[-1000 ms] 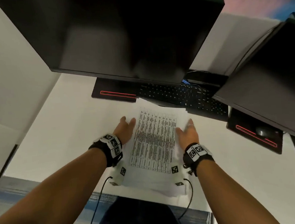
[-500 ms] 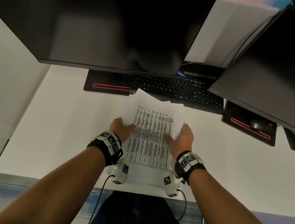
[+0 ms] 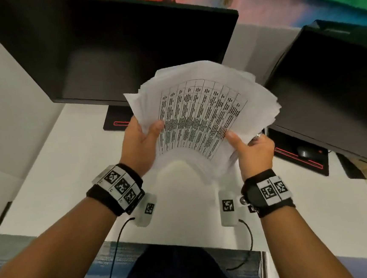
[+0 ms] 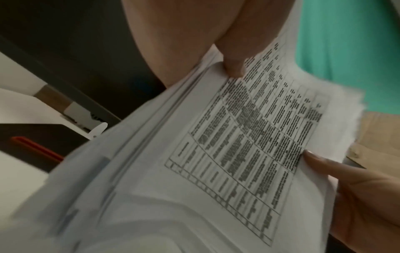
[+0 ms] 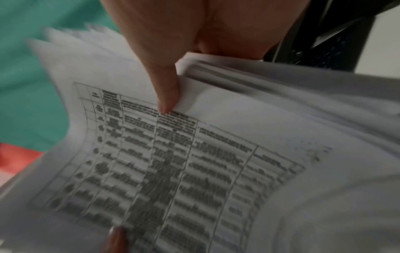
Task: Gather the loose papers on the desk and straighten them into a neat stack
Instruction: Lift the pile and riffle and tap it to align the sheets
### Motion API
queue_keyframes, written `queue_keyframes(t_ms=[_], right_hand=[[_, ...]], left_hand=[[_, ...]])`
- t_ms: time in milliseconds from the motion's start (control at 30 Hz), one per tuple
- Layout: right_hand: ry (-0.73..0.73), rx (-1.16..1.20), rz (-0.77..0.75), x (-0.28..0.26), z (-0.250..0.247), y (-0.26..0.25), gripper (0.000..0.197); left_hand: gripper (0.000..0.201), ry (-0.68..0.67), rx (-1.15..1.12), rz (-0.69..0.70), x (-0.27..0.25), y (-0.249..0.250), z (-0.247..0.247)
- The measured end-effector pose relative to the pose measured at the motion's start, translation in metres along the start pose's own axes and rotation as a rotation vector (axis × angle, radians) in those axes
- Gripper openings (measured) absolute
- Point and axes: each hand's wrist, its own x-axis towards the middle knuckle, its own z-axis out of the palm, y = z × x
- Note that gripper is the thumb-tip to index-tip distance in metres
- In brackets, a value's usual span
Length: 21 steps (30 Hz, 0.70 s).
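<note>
Below our hands we see bare white surface [image 3: 178,197], free for passing. Behind the raised papers [image 3: 202,115] a big monitor [image 3: 112,49] blocks the way, and a second monitor [image 3: 333,85] closes the right side.

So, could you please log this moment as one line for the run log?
papers: lifted off desk, edges uneven | left hand: grips left edge | right hand: grips right edge | stack: not yet squared

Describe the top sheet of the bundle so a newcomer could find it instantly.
Start at the big dark monitor straight ahead. In front of it, the left hand and right hand grip a fanned bundle of papers above the desk. The top sheet alone shows a printed black table; the sheets around it look blank.
</note>
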Motion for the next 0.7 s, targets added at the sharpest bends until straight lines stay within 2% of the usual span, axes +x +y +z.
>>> queue_keyframes(t_ms=[67,167,267,333,433,533,700], right_hand=[[-0.01,0.008,-0.021,-0.011,0.003,0.001,0.036],[-0.023,0.005,-0.035,-0.018,0.005,0.004,0.064],[-0.037,-0.017,-0.058,-0.019,0.006,0.0,0.076],[-0.038,-0.001,-0.059,-0.02,0.007,-0.001,0.072],[-0.011,0.082,-0.039,-0.02,0.013,-0.004,0.053],[0.011,0.082,-0.053,-0.023,0.02,-0.009,0.038],[0.059,0.055,-0.108,-0.025,0.024,-0.009,0.026]], left_hand=[[0.055,-0.044,-0.028,0.025,-0.009,-0.006,-0.001],[0.06,-0.114,-0.08,-0.018,-0.016,-0.013,-0.002],[0.066,-0.058,-0.114,-0.013,-0.015,-0.01,-0.003],[0.059,0.022,-0.12,0.026,-0.013,-0.005,-0.002],[0.035,0.146,-0.09,0.1,-0.008,0.004,0.004],[0.024,0.249,-0.105,0.154,-0.006,0.01,0.007],[0.019,0.279,-0.056,0.213,-0.005,0.014,0.01]])
